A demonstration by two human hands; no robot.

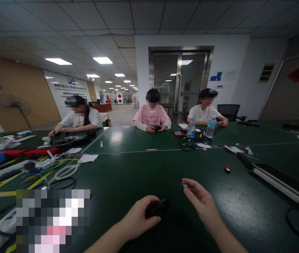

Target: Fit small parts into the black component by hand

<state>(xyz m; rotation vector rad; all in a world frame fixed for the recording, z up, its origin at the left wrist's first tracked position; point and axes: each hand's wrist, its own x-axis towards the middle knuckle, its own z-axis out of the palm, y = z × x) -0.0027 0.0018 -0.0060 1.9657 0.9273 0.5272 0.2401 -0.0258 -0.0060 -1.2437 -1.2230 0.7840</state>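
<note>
**Small black gadget in one hand, tiny bit in the other**

Bottom centre of the frame: the left hand (138, 219) has its fingers curled around a small black gadget (156, 208), held just above the green table (144, 168). It looks like hard plastic, so I'd guess rigid and light, probably a bit slick. The grip goes round its body from the left end, which seems the sensible place, since the right end stays free.

Just right of it, the right hand (202, 200) pinches a tiny part (184, 185) between thumb and fingertip, with the other fingers loosely spread. That part is small enough to flick away or vanish on the dark table, so I'd say it's a fingertips-only job (too small to make out what it actually is).

Further out, a little red thing (227, 169) sits alone on the table to the right of centre, and a long flat device (281, 179) lies towards the right edge. A tangle of cables (62, 168) covers the left side.

As for containers, two clear water bottles (190, 128) stand upright and near each other in the middle right, both capped. I can't tell how full they are. Three other people sit across the far side, hands on their own stuff.
</note>
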